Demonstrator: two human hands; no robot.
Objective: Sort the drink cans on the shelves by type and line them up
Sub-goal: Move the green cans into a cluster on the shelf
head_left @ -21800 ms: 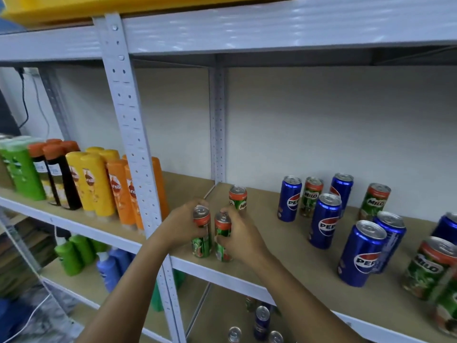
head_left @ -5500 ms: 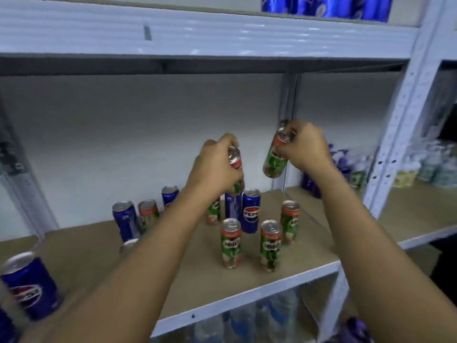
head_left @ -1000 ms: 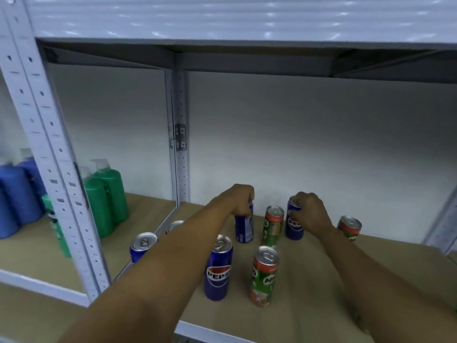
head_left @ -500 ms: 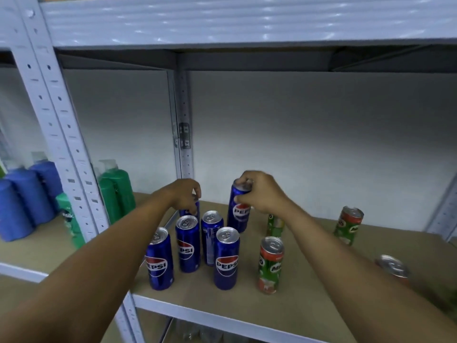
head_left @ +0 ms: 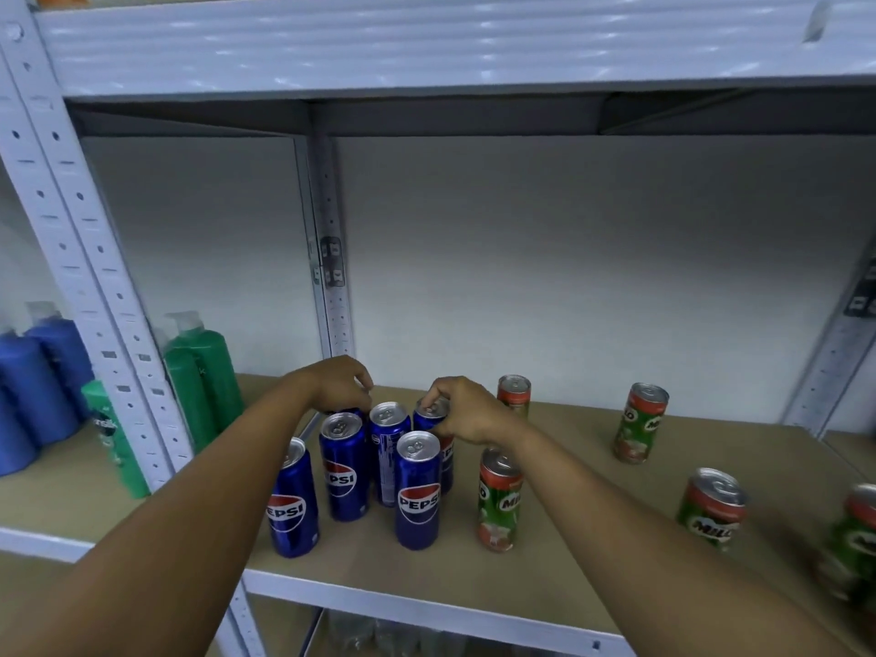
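Blue Pepsi aluminium cans (head_left: 417, 490) stand clustered at centre frame on the brown board shelf (head_left: 569, 552). Right hand (head_left: 467, 412) pinches the rim of the rear blue Pepsi can (head_left: 432, 412). Left hand (head_left: 339, 384) curls over another rear can, mostly hidden; grip unclear. Green-and-red Milo cans (head_left: 500, 500) scattered centre to right edge. Green pump bottles (head_left: 204, 372) and blue bottles (head_left: 38, 381) at left.

Upright Pepsi cans (head_left: 417, 490) clustered, Milo cans (head_left: 498, 500) scattered

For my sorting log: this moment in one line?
left hand: on back Pepsi can | right hand: gripping Pepsi can top | Milo cans: scattered right
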